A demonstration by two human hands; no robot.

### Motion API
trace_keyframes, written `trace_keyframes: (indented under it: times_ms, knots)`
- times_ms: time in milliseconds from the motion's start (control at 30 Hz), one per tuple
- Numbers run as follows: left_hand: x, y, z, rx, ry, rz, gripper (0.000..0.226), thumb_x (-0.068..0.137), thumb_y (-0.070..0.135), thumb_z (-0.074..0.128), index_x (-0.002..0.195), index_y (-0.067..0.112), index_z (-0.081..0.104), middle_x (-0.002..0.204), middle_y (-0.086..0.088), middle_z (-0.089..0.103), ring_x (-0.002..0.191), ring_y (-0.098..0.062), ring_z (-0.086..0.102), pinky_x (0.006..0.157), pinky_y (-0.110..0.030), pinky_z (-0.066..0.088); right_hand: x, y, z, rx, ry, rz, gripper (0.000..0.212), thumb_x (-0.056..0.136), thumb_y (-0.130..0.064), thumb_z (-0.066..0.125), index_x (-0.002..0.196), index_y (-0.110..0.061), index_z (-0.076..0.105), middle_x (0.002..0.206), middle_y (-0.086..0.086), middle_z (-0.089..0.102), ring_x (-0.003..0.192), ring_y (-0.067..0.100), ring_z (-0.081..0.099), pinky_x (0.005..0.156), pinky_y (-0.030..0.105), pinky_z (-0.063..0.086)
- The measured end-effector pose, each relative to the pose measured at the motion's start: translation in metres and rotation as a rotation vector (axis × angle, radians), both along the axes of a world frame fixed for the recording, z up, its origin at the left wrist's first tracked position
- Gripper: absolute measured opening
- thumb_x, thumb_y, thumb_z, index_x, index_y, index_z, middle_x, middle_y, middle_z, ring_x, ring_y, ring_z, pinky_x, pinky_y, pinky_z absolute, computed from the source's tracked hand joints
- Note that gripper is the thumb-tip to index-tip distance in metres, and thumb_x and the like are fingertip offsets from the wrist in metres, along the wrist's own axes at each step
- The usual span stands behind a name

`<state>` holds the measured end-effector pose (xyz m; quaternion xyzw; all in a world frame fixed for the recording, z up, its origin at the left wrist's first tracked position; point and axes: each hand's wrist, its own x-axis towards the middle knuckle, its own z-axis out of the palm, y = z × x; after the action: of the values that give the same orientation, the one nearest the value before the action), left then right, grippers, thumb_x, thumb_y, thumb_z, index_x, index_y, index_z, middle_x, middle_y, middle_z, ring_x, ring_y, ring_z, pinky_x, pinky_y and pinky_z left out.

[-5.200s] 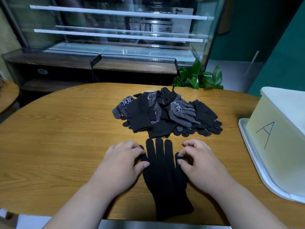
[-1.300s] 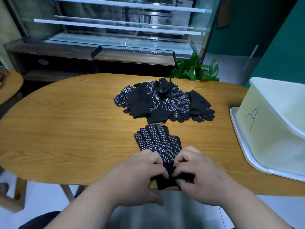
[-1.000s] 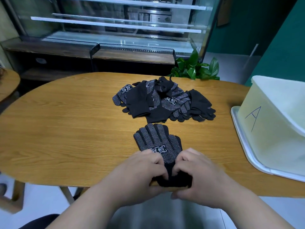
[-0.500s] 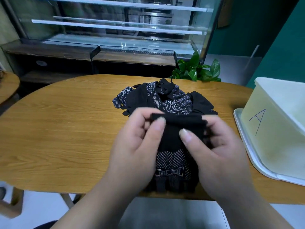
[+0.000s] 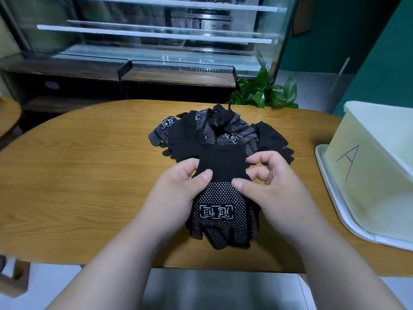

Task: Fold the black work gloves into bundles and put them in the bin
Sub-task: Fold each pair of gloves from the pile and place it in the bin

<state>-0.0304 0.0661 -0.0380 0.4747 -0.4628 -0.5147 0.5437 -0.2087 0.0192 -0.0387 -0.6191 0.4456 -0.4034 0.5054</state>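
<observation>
The big pale bin [image 5: 366,186] is sitting at the right side of the table, with a letter A drawn on its wall. It is standing on a white tray [image 5: 335,211]. A pile of black gloves [image 5: 214,133] is lying in the middle of the table, and some are showing white dots and white marks.

Just in front of the pile, two hands are holding up the held gloves [image 5: 221,204] over the near edge. The top part is looking plain black. The lower part is showing lots of tiny white dots and a white box mark, and the glove fingers are hanging down. The left hand [image 5: 176,195] is pinching the left side of the plain top, thumb in front. The right hand [image 5: 274,189] is pinching the right side, its other fingers curling.

The brown wooden table [image 5: 78,175] is curving round at its ends. Behind it a glass case [image 5: 156,36] is shining with long shelves. A green plant [image 5: 266,90] is peeking up beside it, near a green wall [image 5: 380,52].
</observation>
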Motion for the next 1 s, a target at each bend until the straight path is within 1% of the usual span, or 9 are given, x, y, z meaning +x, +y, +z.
trace_keyframes:
  times_ms: [67,200,300,400,500,600,700,800,1000]
  knots:
    - [0.003,-0.001,-0.002,0.006,-0.032,-0.033,0.020,0.100,0.008,0.051,0.101,0.013,0.071,0.097,-0.010,0.076,0.084,-0.020,0.070,0.072,-0.029,0.056,-0.003,0.000,-0.001,0.018,0.000,0.045,0.043,0.076,-0.021,0.083,0.109,-0.035,0.058,0.077,-0.004,0.066,0.068,0.023,0.065,0.071,0.051,0.051]
    - [0.007,-0.003,-0.004,-0.026,-0.117,-0.068,0.016,0.099,0.016,0.056,0.101,0.020,0.071,0.102,-0.008,0.075,0.092,-0.022,0.070,0.084,-0.042,0.054,-0.006,0.002,0.007,-0.023,-0.017,0.089,0.042,0.066,-0.025,0.085,0.106,-0.028,0.070,0.090,0.009,0.069,0.076,0.032,0.061,0.079,0.058,0.054]
    - [0.008,-0.001,0.000,-0.035,-0.169,-0.050,0.016,0.101,0.014,0.052,0.100,0.017,0.067,0.091,0.000,0.075,0.083,-0.013,0.068,0.076,-0.033,0.053,-0.010,0.000,0.008,-0.042,-0.060,0.098,0.031,0.078,0.004,0.078,0.101,-0.016,0.072,0.092,0.006,0.075,0.080,0.020,0.071,0.080,0.038,0.059]
    - [0.009,0.000,0.001,-0.062,-0.316,-0.051,0.009,0.095,0.026,0.065,0.092,0.018,0.068,0.078,0.004,0.073,0.071,-0.005,0.063,0.066,-0.026,0.048,-0.011,0.001,0.011,-0.024,-0.119,0.057,0.033,0.078,0.010,0.073,0.098,-0.015,0.071,0.084,-0.004,0.076,0.077,0.008,0.071,0.069,0.019,0.056]
    - [0.013,-0.001,0.002,-0.094,-0.371,-0.019,0.008,0.090,0.029,0.071,0.085,0.023,0.068,0.074,0.005,0.068,0.069,-0.008,0.057,0.067,-0.031,0.044,-0.013,0.001,0.012,-0.006,-0.152,0.020,0.027,0.078,0.002,0.077,0.097,-0.016,0.072,0.086,0.001,0.076,0.076,0.010,0.069,0.070,0.026,0.054]
    - [0.011,0.000,0.007,-0.148,-0.372,-0.014,0.009,0.090,0.019,0.071,0.083,0.025,0.069,0.075,0.009,0.069,0.068,-0.008,0.060,0.067,-0.026,0.048,-0.013,0.005,0.015,-0.047,-0.113,0.080,0.030,0.075,-0.029,0.081,0.101,-0.016,0.074,0.099,0.023,0.068,0.079,0.026,0.059,0.067,0.040,0.045]
    - [0.010,0.000,0.011,-0.190,-0.475,-0.014,0.011,0.089,0.020,0.073,0.091,0.030,0.070,0.085,0.010,0.073,0.080,-0.013,0.068,0.076,-0.032,0.053,-0.011,0.007,0.026,-0.094,-0.127,0.085,0.015,0.086,-0.027,0.075,0.093,-0.015,0.074,0.092,0.008,0.075,0.084,0.014,0.069,0.072,0.027,0.054]
    - [0.008,0.003,0.019,-0.190,-0.474,-0.047,0.012,0.090,0.020,0.070,0.094,0.031,0.070,0.088,0.008,0.074,0.082,-0.012,0.067,0.079,-0.035,0.052,-0.006,0.008,0.040,-0.218,-0.004,0.027,0.012,0.092,-0.018,0.067,0.083,-0.021,0.074,0.078,-0.010,0.073,0.072,0.000,0.065,0.064,0.014,0.049]
    - [0.006,0.019,0.055,-0.223,-0.318,-0.004,0.024,0.077,0.037,0.070,0.093,0.020,0.073,0.086,-0.023,0.066,0.075,-0.014,0.058,0.073,-0.036,0.046,0.002,0.023,0.070,-0.258,0.071,0.050,0.011,0.090,-0.022,0.072,0.087,-0.033,0.071,0.082,-0.004,0.072,0.075,0.013,0.067,0.074,0.043,0.056]
